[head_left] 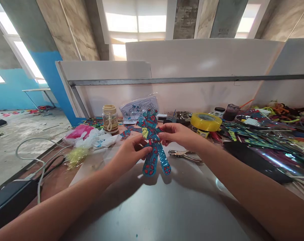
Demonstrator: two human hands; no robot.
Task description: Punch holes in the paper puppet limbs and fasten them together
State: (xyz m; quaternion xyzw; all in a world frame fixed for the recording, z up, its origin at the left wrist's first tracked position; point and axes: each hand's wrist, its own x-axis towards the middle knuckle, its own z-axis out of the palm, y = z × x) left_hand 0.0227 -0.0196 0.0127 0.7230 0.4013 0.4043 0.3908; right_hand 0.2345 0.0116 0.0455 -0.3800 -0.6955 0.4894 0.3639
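Observation:
Between my two hands, a flat jointed figure (150,129) in glossy blue and red, with a small yellow patch, is held upright above the table. Its two long legs with red-patterned ends point down and spread apart. My left hand (133,150) pinches its left side near the top of a leg. My right hand (175,134) grips the other side at about chest height, thumb and fingers closed on it. Just right of the figure lies a metal hand punch or pliers (185,155). Behind it are loose blue and red cut pieces (128,131) and a printed line drawing (139,108) in clear plastic.
A glass jar (110,118) and plastic bags (94,138) stand at the left, near a cable (42,167). To the right are yellow tape (206,122), a dark flat piece (254,162) and many glossy strips (257,137). A white board (192,63) closes off the back.

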